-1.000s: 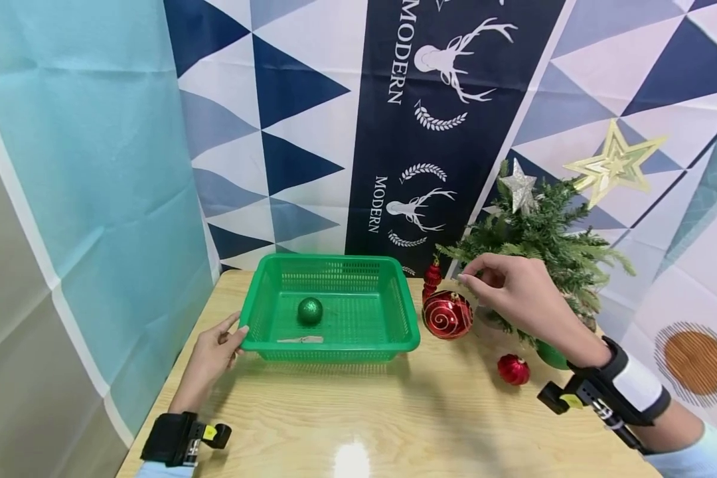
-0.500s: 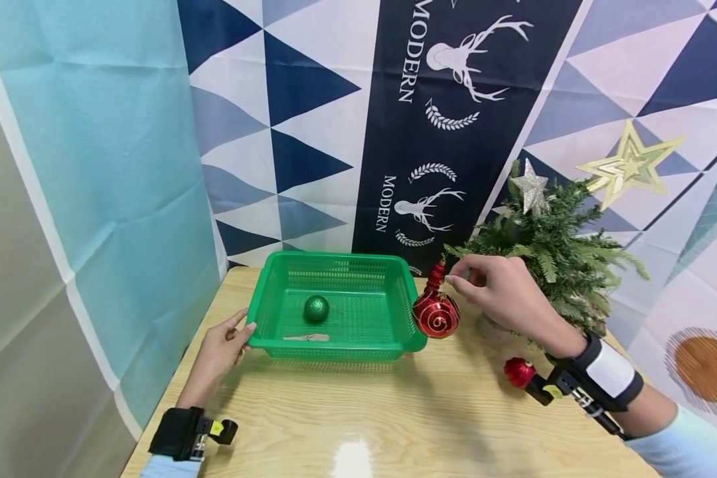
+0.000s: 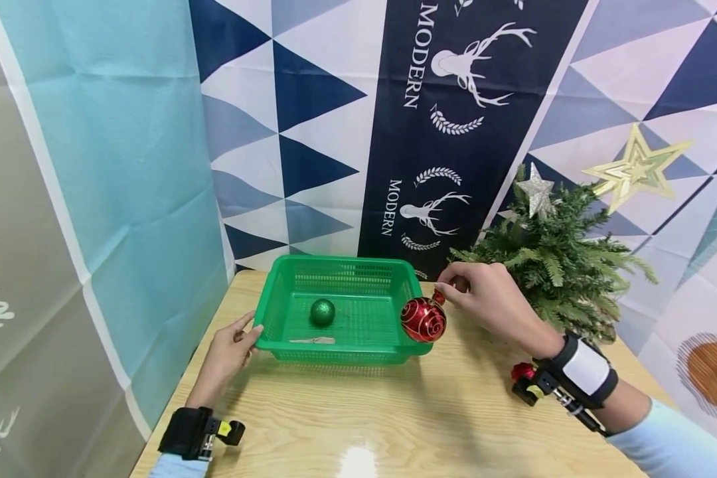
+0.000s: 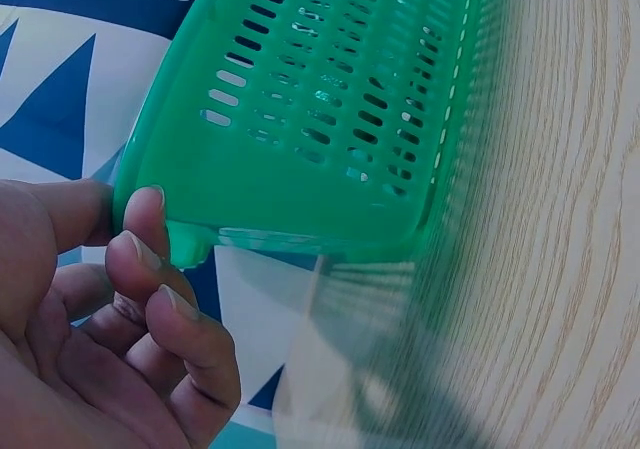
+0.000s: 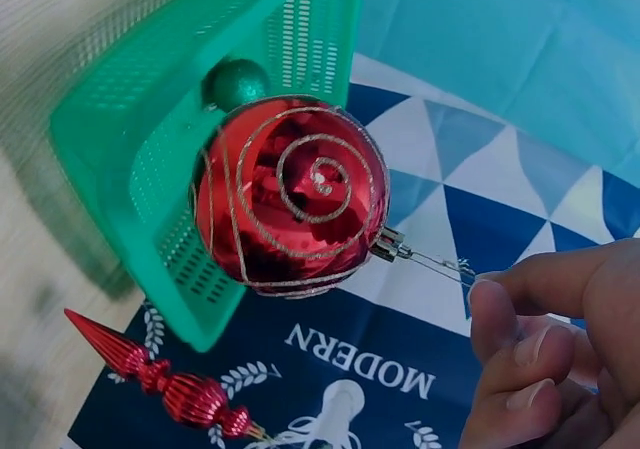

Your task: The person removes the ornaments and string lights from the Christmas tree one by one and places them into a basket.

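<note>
The red bauble (image 3: 423,320) hangs from its thin wire (image 5: 460,266), which my right hand (image 3: 490,302) pinches between thumb and finger. It is at the right end of the green basket (image 3: 334,347). My left hand (image 3: 228,350) grips this basket's left rim. Inside lies one glittering green ball (image 3: 322,313).

The basket (image 3: 358,352) is smooth, glossy plastic. By its right end, the red bauble (image 3: 423,321) is mirror-glossy with grainy swirls; inside the basket, the green ball (image 3: 322,313) looks rough with glitter. Beneath the basket, the surface (image 3: 311,411) is shiny, wood-grained; behind it, the backdrop (image 3: 322,86) is creased, matt cloth.
</note>
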{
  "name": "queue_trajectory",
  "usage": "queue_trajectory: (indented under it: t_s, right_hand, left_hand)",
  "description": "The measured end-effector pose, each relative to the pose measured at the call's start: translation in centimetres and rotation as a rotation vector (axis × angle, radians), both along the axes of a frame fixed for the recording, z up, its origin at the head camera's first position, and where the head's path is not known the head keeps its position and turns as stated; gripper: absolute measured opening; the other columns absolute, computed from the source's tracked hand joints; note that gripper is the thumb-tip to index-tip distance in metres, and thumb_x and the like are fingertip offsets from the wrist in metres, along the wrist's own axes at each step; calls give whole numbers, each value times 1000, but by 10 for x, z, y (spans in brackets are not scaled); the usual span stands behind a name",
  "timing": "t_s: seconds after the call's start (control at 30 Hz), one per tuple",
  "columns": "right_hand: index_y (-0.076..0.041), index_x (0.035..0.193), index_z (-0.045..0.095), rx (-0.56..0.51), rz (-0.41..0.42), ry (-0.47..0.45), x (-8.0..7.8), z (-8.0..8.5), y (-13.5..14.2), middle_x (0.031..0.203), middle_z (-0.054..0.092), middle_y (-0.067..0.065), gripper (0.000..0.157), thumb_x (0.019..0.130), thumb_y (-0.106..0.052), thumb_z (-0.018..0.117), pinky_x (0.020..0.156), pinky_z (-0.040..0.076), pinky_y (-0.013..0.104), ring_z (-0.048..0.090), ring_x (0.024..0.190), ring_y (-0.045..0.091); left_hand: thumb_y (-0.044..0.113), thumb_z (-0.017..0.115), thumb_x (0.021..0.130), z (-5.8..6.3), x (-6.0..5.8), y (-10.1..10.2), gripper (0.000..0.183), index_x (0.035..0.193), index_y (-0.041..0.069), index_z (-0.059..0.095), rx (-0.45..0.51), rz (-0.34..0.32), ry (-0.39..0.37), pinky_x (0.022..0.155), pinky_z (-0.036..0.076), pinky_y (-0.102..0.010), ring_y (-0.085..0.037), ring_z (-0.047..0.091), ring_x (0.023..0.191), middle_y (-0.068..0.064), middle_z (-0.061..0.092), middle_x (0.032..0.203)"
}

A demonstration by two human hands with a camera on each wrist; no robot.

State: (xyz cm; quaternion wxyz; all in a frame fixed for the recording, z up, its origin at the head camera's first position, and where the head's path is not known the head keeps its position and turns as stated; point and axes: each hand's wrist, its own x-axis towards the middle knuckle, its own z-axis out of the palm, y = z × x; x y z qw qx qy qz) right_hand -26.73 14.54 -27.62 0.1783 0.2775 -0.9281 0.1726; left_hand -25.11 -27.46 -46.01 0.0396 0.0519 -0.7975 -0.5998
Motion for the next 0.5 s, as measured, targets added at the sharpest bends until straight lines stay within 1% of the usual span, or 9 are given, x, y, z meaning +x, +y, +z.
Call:
queue_trajectory:
  t_s: [0.07,0.2,0.33,0.5]
  right_hand:
    - [-24,90,72,-6,7,-8,-1,-2,-1,60,53,-13,8,94,-22,66,49,29,25,38,49,7]
    - [-22,90,72,-14,21,-14,-5,-6,-5,62,55,-14,8,94,-21,66,50,29,24,39,50,7]
    - [-22,90,71,-22,24,-36,-9,-11,-9,63,57,-15,7,94,-22,66,49,32,25,44,51,7]
    - [-20,90,71,-24,23,-58,-13,-17,-15,57,54,-15,7,94,-22,66,49,31,26,48,49,7]
  left_hand:
    - [31,56,101,0,0,1,60,153,9,36,8,0,-2,48,38,-30,-14,45,52,-23,57,80]
    - [30,56,101,1,-1,2,59,153,9,37,15,10,-8,47,36,-27,-13,44,52,-24,57,80]
    - [30,56,101,1,-1,2,58,152,9,37,9,20,-14,46,34,-25,-11,42,50,-23,57,80]
    - [28,57,101,1,-1,2,57,152,10,38,10,25,-13,46,34,-25,-11,40,49,-23,57,78]
